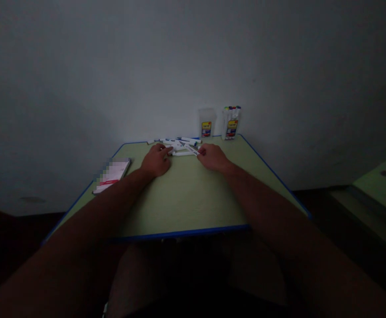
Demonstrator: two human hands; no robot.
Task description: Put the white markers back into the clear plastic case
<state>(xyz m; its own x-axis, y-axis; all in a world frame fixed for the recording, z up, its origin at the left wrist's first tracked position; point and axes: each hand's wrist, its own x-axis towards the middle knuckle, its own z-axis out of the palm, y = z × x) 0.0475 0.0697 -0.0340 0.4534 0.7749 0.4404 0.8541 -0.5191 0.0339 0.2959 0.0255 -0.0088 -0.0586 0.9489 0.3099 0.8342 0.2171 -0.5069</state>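
White markers (190,140) lie crossed in a loose heap at the far side of the counter (186,198). The right hand (213,157) has its fingers closed on one marker's end; a light pinch should spare its neighbours. The left hand (156,160) touches the heap, its grip unclear.

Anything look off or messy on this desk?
Nothing looks spilled or broken. The one untidy spot is the markers, lying crisscrossed in a loose heap by the wall at the far side, under both hands. The left case shows none inside, while the right case has its markers upright.
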